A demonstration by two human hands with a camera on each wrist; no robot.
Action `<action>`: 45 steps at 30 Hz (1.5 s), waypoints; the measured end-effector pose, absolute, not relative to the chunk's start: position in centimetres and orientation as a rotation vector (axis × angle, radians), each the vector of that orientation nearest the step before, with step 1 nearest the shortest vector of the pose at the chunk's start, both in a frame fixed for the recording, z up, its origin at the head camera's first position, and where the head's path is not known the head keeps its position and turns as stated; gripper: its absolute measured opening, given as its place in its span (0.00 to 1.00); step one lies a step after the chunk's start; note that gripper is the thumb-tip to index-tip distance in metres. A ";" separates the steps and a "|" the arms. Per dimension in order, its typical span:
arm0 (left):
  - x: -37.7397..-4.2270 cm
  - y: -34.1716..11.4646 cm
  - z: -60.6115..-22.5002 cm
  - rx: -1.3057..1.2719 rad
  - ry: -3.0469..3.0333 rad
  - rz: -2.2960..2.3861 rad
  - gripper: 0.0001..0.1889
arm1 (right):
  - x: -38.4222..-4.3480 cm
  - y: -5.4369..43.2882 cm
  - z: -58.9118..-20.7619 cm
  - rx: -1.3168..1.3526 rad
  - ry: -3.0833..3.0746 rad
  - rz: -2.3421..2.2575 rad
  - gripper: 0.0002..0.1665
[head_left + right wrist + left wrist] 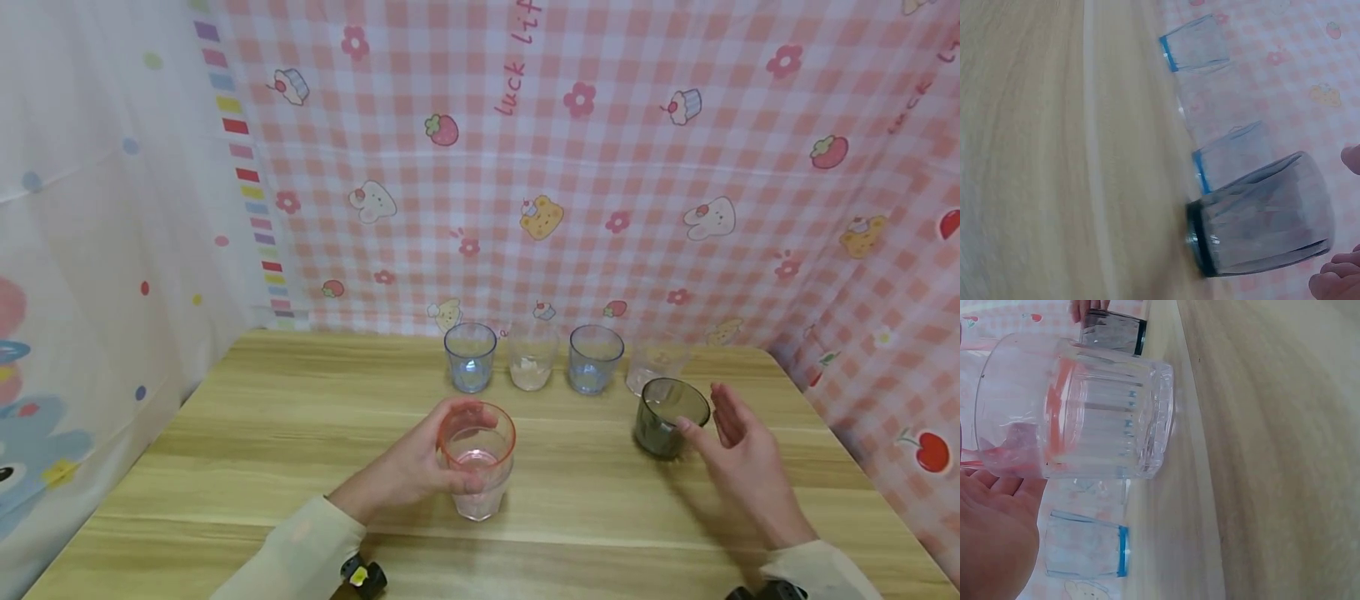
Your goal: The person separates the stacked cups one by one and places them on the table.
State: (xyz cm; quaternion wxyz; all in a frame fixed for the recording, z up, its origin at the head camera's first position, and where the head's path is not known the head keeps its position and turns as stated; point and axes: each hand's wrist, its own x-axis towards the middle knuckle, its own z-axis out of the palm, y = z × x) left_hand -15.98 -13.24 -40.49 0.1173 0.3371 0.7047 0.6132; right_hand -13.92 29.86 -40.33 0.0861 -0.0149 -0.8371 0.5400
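Observation:
My left hand [427, 454] grips a clear drinking glass [1016, 406] with an orange-red rim, fingers and thumb around its upper part. An orange band shows midway along it in the left wrist view; whether a second glass is nested inside I cannot tell. Whether its base touches the table is also unclear. A dark grey glass [660, 429] stands upright on the table at the right. Beside it is my right hand [750, 467], thumb and fingers spread apart. In the right wrist view the fingertips [1329, 282] are separate from the grey glass.
Behind, a row holds a blue-tinted glass [470, 358], a clear glass [531, 367], another blue-tinted glass [595, 362] and a faint clear glass [648, 362] partly behind the grey one. They stand on a wooden table [300, 417] before a pink checked cloth [465, 167].

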 end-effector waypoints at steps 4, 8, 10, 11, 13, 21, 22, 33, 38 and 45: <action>-16.1 -13.4 -40.6 1.009 2.089 1.767 0.46 | -13.5 29.9 -39.5 0.001 -2.505 1.489 0.56; -16.2 -13.5 -40.6 1.016 2.105 1.751 0.45 | -13.2 29.7 -38.7 0.049 -2.499 1.421 0.55; -16.1 -13.5 -40.7 1.017 2.111 1.747 0.45 | -13.0 29.5 -38.5 0.069 -2.496 1.403 0.55; -16.1 -13.5 -40.7 1.017 2.112 1.747 0.45 | -12.9 29.4 -38.3 0.078 -2.493 1.393 0.54; -16.1 -13.5 -40.7 1.019 2.116 1.745 0.45 | -12.8 29.0 -38.1 0.100 -2.486 1.372 0.53; -15.8 -13.5 -40.4 0.991 2.114 1.730 0.46 | -12.3 26.9 -37.4 0.279 -2.420 1.381 0.49; -15.8 -13.5 -40.4 0.988 2.114 1.727 0.46 | -12.3 26.6 -37.4 0.302 -2.411 1.397 0.49; -15.9 -13.6 -40.5 0.992 2.110 1.693 0.47 | -12.1 23.6 -37.0 0.510 -2.362 1.507 0.47; -15.8 -13.6 -40.4 1.000 2.112 1.690 0.47 | -12.1 22.3 -36.8 0.555 -2.373 1.547 0.46; -15.4 -13.9 -40.7 0.948 2.214 1.572 0.48 | -12.3 20.4 -36.9 0.671 -2.323 1.608 0.42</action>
